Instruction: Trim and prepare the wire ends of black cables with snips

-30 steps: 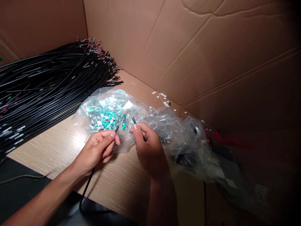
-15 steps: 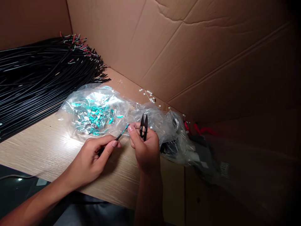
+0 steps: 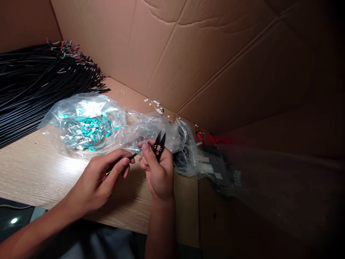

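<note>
A creased brown cardboard wall (image 3: pixel 215 72) rises behind the pale wood-grain worktop (image 3: pixel 32 172); small white flakes (image 3: pixel 158 111) lie near the wall's foot.

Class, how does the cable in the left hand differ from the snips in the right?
Colour: the cable shows teal at its end, whereas the tips of the snips are dark. Shape: the cable is one slender length, while the snips split into two separate points. Pose: the cable slants toward the right hand, while the snips stand more steeply in the picture. Both are mainly black and held.

Cable bundle (image 3: pixel 48 82) left on table (image 3: pixel 32 172); plastic bags (image 3: pixel 58 118) right; held cable (image 3: pixel 132 157), snips (image 3: pixel 161 146) before bags; cardboard (image 3: pixel 129 54) behind.
</note>
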`<state>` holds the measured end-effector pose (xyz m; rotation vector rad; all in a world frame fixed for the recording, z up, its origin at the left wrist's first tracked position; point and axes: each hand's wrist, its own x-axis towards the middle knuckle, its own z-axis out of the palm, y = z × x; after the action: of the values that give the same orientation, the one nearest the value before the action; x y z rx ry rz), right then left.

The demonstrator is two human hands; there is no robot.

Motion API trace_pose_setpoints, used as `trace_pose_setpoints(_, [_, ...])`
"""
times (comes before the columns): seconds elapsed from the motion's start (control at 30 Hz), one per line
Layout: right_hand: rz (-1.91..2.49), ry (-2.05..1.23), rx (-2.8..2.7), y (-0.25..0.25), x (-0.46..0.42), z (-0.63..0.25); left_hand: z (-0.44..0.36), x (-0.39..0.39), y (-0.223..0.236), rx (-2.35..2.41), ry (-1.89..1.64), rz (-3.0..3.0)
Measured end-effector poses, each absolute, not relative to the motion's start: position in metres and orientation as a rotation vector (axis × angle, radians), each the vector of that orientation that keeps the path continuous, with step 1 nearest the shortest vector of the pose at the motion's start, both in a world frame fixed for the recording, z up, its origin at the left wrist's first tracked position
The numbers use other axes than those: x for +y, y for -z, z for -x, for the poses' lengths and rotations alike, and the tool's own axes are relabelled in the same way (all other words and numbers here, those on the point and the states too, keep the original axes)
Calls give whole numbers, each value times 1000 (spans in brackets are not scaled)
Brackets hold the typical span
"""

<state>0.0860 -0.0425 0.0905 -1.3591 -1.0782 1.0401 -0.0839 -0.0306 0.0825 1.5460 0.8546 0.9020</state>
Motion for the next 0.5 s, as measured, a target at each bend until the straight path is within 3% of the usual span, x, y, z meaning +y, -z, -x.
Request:
trace_pose_setpoints(0.2, [1060,-1206,-740,-88,-53,-103,59,-35,-81,792,-813,-1284])
trace_pose_setpoints(0.5, [1044,-1122,-631,-83,-75,-128,17,-36,-73,599,-735,-1122])
